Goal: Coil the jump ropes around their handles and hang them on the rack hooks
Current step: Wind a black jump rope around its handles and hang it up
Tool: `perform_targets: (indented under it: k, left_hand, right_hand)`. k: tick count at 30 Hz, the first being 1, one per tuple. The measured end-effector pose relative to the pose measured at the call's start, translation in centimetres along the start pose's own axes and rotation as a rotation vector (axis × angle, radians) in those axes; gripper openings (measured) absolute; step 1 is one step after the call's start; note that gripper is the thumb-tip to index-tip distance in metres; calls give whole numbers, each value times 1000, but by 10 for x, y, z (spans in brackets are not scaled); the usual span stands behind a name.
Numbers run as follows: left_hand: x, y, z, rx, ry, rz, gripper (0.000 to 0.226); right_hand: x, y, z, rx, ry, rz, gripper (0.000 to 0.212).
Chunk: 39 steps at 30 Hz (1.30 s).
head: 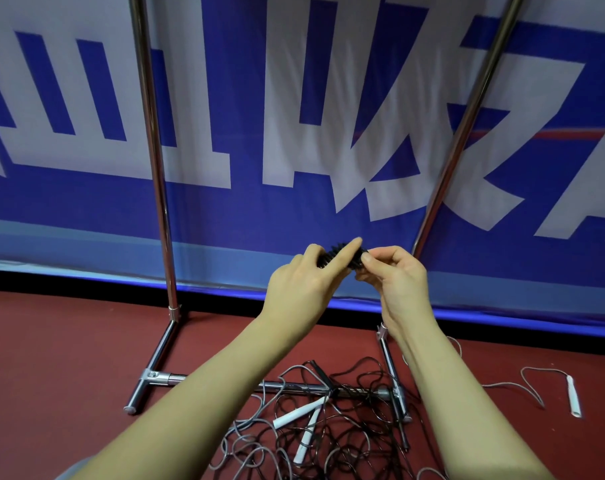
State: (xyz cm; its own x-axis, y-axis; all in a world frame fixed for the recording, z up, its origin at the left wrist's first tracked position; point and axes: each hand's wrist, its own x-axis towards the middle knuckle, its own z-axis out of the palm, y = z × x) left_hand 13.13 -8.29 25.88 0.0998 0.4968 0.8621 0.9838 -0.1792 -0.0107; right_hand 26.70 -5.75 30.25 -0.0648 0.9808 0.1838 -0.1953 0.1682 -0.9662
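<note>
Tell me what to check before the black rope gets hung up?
1. Both hands on the black bundle: ok; left hand grips it, right hand pinches its end.
2. Rope wound tight: cannot tell, hands cover most.
3. Loose end tucked: cannot tell.
4. Hooks in sight: not ok; only the rack poles show.
5. Floor by the feet: not ok; tangled ropes lie there.
</note>
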Motion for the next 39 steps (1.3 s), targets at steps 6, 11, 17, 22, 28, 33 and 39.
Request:
perform_targets:
  k: [6, 11, 17, 22, 28, 33, 39]
  left_hand:
    - [2, 2, -1, -21, 34, -82, 39]
    - [6, 0, -1, -32, 88, -111, 38]
    - [5, -1, -3, -75, 112, -115, 39]
    - [5, -3, -3, -103, 131, -148, 34]
    - [7, -3, -7, -133, 122, -233, 34]
    - [8, -1, -11, -210, 102, -304, 35]
    - [8, 2, -14, -215, 73, -303, 36]
  right_hand:
    - [-6, 9, 6, -23, 5, -36, 12]
    - [-5, 6, 8, 141, -30, 13, 9]
    - [-1, 7, 11, 292, -57, 166, 11]
    - [-4, 7, 14, 252, -56, 134, 8]
    - [-10, 5, 14, 25, -55, -59, 7]
    - [-14, -4, 8, -51, -158, -113, 21]
    - [-13, -7, 7, -301, -134, -184, 18]
